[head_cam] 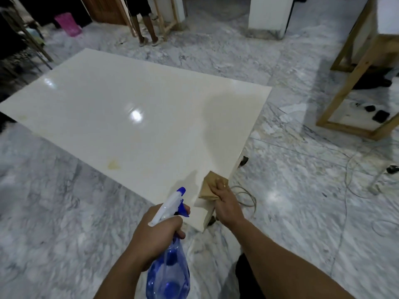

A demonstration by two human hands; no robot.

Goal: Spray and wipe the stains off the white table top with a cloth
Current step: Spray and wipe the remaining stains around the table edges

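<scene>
Head view: I see both hands full at the near corner of the white table top (133, 100).

My left hand (158, 236) is wrapped tight round the neck of a blue spray bottle (169, 262), a finger on the blue trigger, its white head aimed out over the table. My right hand (227, 203) pinches a folded tan cloth (210, 187) that lies on the table's near right corner. A yellowish stain (113, 164) sits near the front edge, left of the cloth and well apart from it; a fainter one (22, 117) shows by the far left edge. Cables trail over the marble floor (302, 212) to the right.
</scene>
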